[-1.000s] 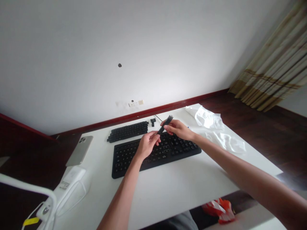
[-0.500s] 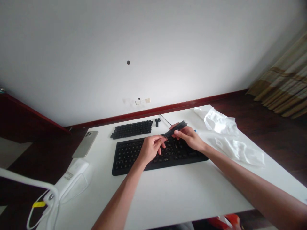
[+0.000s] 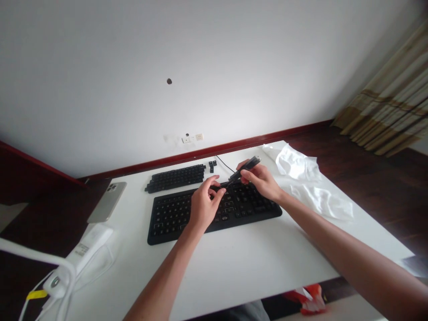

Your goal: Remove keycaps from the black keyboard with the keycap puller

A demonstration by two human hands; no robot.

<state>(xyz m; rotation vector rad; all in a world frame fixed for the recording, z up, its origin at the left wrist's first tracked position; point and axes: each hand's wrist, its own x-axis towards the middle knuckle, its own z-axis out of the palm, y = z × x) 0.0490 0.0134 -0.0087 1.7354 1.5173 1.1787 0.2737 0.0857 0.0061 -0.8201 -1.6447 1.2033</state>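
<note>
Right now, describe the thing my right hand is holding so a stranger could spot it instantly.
Start at the white table and find the large black keyboard in its middle. Above the keyboard's far edge, the right hand holds a slim black stick-like tool, tilted, its lower tip by the left hand. It is the only dark item lifted off the table.

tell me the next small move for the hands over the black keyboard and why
Probably lower the slim black tool to a key: the right hand holds it tilted just above the flat black keyboard, its tip beside the left hand, whose fingers hover over the upper rows.
</note>
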